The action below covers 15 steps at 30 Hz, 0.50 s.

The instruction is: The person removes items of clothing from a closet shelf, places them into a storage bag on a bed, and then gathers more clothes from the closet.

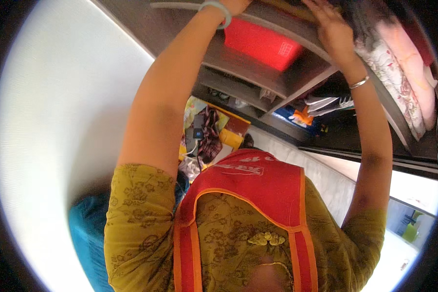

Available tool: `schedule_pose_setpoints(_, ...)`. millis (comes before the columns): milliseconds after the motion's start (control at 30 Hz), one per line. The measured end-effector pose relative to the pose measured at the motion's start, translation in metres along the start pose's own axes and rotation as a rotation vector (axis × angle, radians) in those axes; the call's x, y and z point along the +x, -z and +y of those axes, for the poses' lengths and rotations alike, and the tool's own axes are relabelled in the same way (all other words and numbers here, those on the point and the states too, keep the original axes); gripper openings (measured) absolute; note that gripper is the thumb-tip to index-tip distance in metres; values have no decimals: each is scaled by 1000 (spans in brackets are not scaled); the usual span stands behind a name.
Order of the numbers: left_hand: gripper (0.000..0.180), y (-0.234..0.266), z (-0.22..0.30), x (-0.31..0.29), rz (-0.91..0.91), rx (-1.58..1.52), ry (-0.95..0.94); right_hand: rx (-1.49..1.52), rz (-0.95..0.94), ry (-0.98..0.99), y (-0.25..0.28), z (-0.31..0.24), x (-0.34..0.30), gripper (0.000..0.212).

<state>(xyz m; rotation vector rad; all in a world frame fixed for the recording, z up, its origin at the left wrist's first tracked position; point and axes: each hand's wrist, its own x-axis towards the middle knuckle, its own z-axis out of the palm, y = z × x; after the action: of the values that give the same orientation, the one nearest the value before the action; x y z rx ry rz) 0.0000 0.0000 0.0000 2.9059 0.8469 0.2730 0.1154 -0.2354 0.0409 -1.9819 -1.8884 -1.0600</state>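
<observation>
Background: pale wall (53,126) at left, dark shelving (248,78) ahead.
Vest (258,185): red with orange edging, over a mustard patterned top (138,214).
Left hand (235,5): raised to the shelving, mostly cut off; cannot tell whether open or gripping.
Right hand (335,31): raised, fingers stretched forward, blurred; cannot tell if gripping.
Brown object (289,8): between both hands, partly out of view, kind unclear.
Red box-like thing (260,44): in the compartment below them.
Fabrics (392,73): pink and flowered, right of the right hand.
Lower down: black device (198,133) with a cable, dark crumpled cloth (210,138) beside it.
</observation>
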Motion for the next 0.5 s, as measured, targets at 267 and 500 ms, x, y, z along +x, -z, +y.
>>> schedule_pose_setpoints(267,63,-20,-7,7,160,-88,-142,138,-23,-59,2,26,5,54)
schedule_pose_setpoints(500,73,3,13,1,109,-99,-39,75,-429,-59,42,55,67,52)
